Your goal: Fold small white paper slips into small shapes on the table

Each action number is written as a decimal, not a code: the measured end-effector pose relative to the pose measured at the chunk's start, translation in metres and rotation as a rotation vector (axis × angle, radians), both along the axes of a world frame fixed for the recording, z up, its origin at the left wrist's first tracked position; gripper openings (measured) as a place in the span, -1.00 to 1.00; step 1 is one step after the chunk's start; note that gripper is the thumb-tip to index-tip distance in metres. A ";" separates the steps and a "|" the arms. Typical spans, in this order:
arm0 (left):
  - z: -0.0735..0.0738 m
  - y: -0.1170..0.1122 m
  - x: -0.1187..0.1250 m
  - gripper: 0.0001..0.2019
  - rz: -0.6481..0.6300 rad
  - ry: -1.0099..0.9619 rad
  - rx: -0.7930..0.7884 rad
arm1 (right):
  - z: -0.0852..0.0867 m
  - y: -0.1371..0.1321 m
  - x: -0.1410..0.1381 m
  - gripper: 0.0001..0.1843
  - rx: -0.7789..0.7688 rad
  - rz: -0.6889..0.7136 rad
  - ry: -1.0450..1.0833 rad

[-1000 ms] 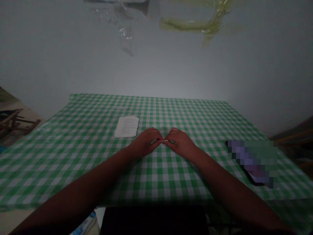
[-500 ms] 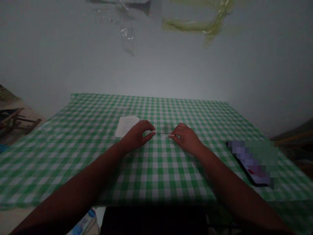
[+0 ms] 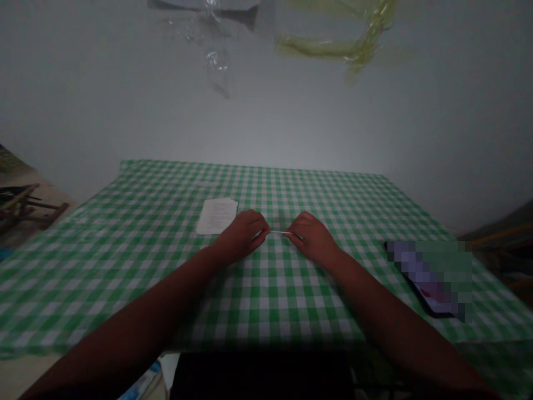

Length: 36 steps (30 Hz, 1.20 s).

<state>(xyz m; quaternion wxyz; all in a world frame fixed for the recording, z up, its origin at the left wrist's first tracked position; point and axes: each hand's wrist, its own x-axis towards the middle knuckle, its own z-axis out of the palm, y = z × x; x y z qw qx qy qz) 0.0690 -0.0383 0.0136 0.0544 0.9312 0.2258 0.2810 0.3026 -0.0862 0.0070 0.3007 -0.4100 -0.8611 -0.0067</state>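
Observation:
Between my hands, a thin pale strip [image 3: 280,232] spans the gap just above the tablecloth; I cannot tell whether it is a slim stick or a paper seen edge-on. Its left end is pinched by the thumb and fingers of my left hand [image 3: 244,236]. My right hand [image 3: 313,236] is closed on the other end, with part of the strip hidden by the fingers. Just beyond my left hand lies a small, slightly uneven stack of printed white paper sheets [image 3: 217,215].
A green-and-white checked tablecloth [image 3: 266,300] covers the table. On the right lies a phone [image 3: 433,289], its screen blurred out. Behind the table rises a pale wall [image 3: 266,122] with clear and yellow tape [image 3: 320,49] stuck on it. Wooden furniture [image 3: 31,208] stands off to the left.
My left hand has moved right and closed from an open pinch onto the strip's left end. My right hand has shifted slightly left, still holding the strip.

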 end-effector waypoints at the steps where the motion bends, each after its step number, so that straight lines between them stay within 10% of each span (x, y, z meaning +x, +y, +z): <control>1: 0.001 0.001 -0.002 -0.90 0.002 -0.009 -0.012 | 0.001 0.000 0.001 -0.73 -0.007 -0.003 0.012; 20: -0.004 -0.009 0.009 -0.85 0.018 -0.144 -0.261 | -0.001 -0.003 -0.009 -0.89 -0.279 -0.043 0.244; 36: 0.005 -0.016 0.012 -0.80 -0.020 0.048 0.160 | 0.007 -0.009 -0.016 -0.91 -0.176 0.005 0.394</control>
